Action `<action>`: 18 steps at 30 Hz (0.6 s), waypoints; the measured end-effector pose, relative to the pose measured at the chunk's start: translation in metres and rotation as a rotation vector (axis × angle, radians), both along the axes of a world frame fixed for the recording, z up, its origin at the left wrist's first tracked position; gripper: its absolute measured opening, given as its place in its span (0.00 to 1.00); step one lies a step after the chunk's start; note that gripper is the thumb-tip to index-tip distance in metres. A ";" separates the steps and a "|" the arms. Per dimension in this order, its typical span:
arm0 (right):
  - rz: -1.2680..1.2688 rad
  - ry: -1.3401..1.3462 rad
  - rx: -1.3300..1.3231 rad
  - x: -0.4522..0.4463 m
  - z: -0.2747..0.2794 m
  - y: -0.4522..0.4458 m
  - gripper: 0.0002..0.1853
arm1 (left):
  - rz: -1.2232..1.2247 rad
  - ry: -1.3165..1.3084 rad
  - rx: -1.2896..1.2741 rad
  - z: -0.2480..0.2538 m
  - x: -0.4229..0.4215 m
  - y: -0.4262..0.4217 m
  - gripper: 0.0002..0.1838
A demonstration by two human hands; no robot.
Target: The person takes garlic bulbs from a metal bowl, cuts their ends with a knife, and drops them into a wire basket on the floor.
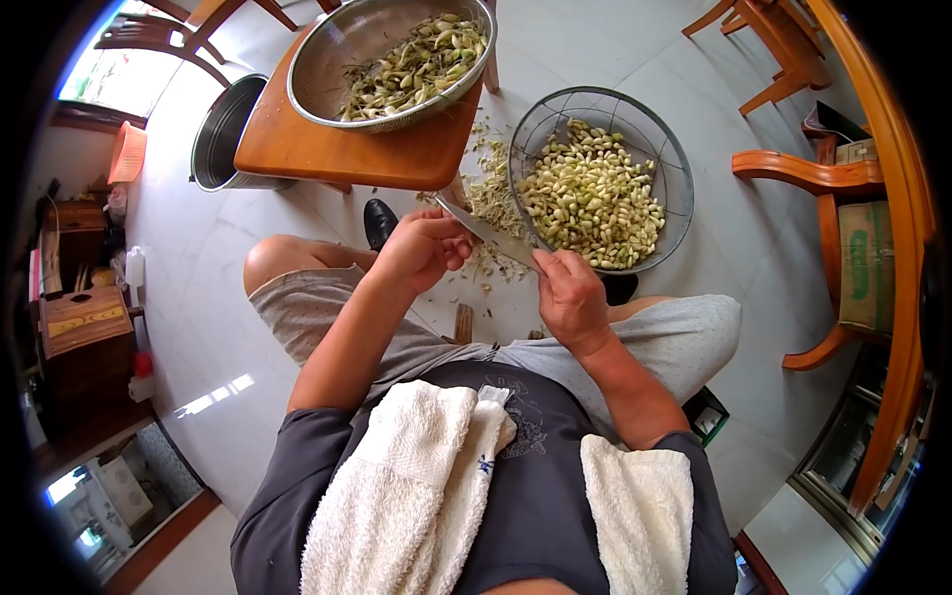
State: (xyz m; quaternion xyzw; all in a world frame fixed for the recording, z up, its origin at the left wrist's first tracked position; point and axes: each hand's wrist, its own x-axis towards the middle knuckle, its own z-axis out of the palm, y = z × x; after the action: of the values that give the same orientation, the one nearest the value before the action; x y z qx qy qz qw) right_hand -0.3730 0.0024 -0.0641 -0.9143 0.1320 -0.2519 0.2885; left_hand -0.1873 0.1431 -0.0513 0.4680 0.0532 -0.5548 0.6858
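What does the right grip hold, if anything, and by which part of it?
A knife, by the end opposite its tip; any handle is hidden in the right grip.

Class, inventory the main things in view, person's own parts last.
Flat wooden seat: one, brown, upper left
Round metal colander: one, silver, on seat
Round wire basket: one, grey, right of seat
Plump plant pieces: many, pale green, both containers
Plant scraps: many, pale, floor
Long metal knife: one, silver, centre
Round metal bucket: one, grey, left of seat
Wooden chairs: several, brown, picture edges
Cardboard box: one, brown, far right
Towel ends: two, white, over chest
Left hand: one, bare, beside blade
Right hand: one, bare, holding knife
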 end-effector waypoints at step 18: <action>-0.085 0.254 0.503 -0.006 -0.009 -0.012 0.08 | 0.160 -0.060 -0.190 -0.011 0.007 0.017 0.11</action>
State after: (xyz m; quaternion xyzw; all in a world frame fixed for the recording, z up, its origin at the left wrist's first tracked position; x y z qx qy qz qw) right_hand -0.3790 -0.0096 -0.0727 -0.8317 0.2639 -0.1064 0.4767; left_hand -0.1806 0.1605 -0.0627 0.4115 0.0169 -0.4866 0.7704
